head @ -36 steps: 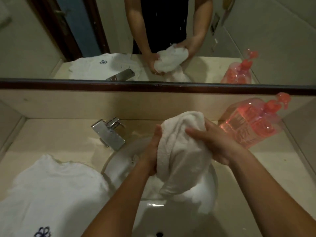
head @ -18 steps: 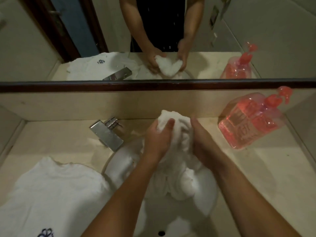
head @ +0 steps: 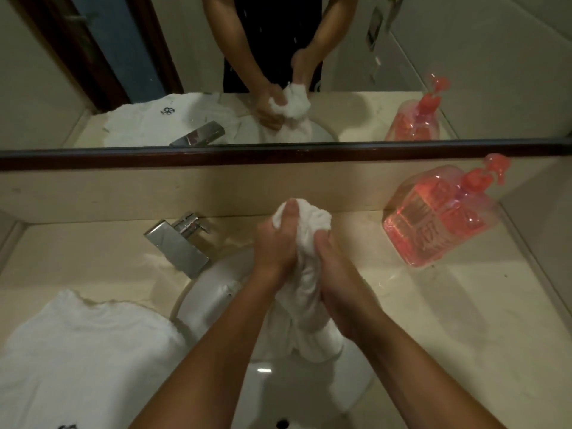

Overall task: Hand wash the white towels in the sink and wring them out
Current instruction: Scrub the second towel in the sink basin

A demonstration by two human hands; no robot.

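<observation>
Towel (head: 305,274) at centre frame, bunched into a thick rope above the sink (head: 210,292), and both hands are clamped round it. The left hand (head: 275,246) grips the top knot, thumb pressed over it. The right hand (head: 337,274) wraps the middle just below. This looks like the wringing step. Next up it calls for hard opposite twists, with the lower end over the sink so the water drops inside. A second towel (head: 86,351) lies flat on the beige counter (head: 433,320) at lower left. Steel tap (head: 178,243) sits left of centre, pink soap bottle (head: 433,221) at right, mirror (head: 464,57) across the top.
</observation>
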